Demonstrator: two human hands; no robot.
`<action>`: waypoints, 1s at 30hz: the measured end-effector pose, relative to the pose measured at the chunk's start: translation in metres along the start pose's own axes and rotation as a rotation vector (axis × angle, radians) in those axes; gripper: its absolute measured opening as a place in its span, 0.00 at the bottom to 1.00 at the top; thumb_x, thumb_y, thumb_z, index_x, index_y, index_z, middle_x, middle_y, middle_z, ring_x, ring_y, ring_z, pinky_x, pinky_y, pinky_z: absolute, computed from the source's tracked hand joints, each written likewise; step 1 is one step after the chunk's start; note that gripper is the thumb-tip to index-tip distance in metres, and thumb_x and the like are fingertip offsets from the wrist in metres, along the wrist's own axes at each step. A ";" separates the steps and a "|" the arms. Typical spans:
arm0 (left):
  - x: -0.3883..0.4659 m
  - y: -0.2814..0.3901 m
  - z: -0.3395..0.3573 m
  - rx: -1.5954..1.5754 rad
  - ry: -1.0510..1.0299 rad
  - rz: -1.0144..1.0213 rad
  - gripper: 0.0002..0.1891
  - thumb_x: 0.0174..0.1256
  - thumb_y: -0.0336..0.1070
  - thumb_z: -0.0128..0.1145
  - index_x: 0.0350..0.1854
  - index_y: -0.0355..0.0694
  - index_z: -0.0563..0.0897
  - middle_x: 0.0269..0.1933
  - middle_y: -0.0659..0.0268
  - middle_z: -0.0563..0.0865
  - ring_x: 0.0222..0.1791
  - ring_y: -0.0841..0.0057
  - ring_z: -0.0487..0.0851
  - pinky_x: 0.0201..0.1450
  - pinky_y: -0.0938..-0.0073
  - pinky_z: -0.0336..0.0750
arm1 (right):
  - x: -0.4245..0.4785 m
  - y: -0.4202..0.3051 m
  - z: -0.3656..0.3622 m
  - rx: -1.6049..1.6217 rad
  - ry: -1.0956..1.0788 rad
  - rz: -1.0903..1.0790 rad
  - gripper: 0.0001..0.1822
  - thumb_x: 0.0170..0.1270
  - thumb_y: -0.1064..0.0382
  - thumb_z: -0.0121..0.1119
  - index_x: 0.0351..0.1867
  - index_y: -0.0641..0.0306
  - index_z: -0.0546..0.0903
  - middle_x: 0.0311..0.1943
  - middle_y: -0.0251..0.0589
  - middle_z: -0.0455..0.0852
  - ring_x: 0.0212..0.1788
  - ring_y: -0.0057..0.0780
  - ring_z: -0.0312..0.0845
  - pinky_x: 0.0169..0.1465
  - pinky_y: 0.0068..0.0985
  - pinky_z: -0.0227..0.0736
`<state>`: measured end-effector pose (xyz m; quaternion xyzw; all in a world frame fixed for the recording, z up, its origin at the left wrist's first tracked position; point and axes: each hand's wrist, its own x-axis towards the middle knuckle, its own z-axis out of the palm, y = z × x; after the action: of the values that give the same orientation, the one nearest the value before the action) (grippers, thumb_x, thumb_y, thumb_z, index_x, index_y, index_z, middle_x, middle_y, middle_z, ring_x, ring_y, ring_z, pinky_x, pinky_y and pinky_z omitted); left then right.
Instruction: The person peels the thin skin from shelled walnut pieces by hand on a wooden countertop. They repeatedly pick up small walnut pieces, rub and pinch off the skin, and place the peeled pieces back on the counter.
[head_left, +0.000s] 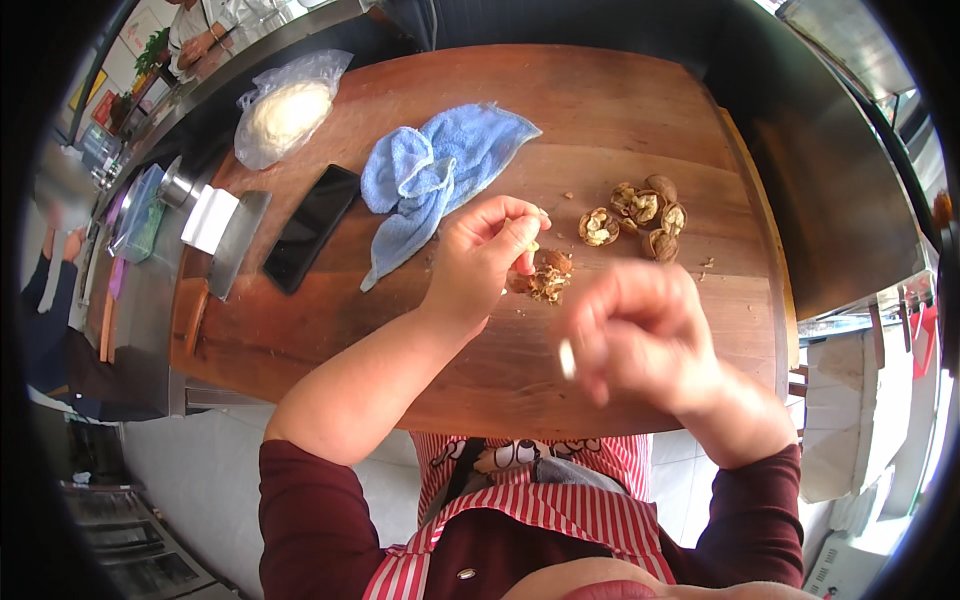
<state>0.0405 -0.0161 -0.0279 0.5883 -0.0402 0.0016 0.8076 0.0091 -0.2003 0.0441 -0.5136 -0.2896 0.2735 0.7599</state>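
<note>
My left hand (491, 244) is over the middle of the wooden table, thumb and fingers pinched on a small pale piece of walnut kernel (533, 246), mostly covered by the fingers. Just beyond its fingertips lies a small heap of broken walnut shell and crumbs (551, 281). My right hand (637, 337), blurred, is raised near the table's front edge. A small whitish piece (567, 360) shows at its fingertips, too blurred to name for sure. Farther back on the right sit several cracked walnuts (660, 217) and a half shell with kernel inside (598, 226).
A crumpled blue towel (442, 165) lies on the wooden table (622, 97), beside a black phone (311, 229). A cleaver (238, 244) with a wooden handle rests at left. Dough in a plastic bag (289, 112) is at the back left. Other people stand beyond the counter.
</note>
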 end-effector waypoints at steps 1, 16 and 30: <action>-0.001 0.003 -0.004 -0.011 -0.016 -0.060 0.05 0.68 0.32 0.55 0.40 0.37 0.81 0.38 0.68 0.84 0.28 0.85 0.77 0.34 0.83 0.75 | -0.004 -0.010 0.007 -0.056 -0.104 -0.054 0.05 0.64 0.72 0.61 0.39 0.71 0.82 0.31 0.35 0.84 0.31 0.18 0.78 0.33 0.17 0.72; 0.005 -0.011 -0.005 0.389 -0.031 0.231 0.06 0.65 0.32 0.60 0.30 0.40 0.77 0.21 0.77 0.76 0.21 0.92 0.71 0.23 0.85 0.66 | 0.027 -0.055 0.052 0.045 -0.557 -0.306 0.04 0.58 0.79 0.63 0.35 0.77 0.82 0.31 0.45 0.84 0.31 0.28 0.80 0.32 0.21 0.70; -0.005 0.004 0.001 0.508 -0.082 0.303 0.05 0.64 0.28 0.58 0.39 0.38 0.78 0.24 0.74 0.78 0.25 0.91 0.74 0.28 0.84 0.69 | 0.019 -0.052 0.058 0.025 -0.503 -0.203 0.05 0.58 0.73 0.65 0.30 0.75 0.82 0.26 0.51 0.84 0.26 0.32 0.81 0.30 0.24 0.75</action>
<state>0.0348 -0.0161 -0.0240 0.7586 -0.1583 0.1084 0.6227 -0.0135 -0.1669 0.1134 -0.3885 -0.5161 0.3183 0.6938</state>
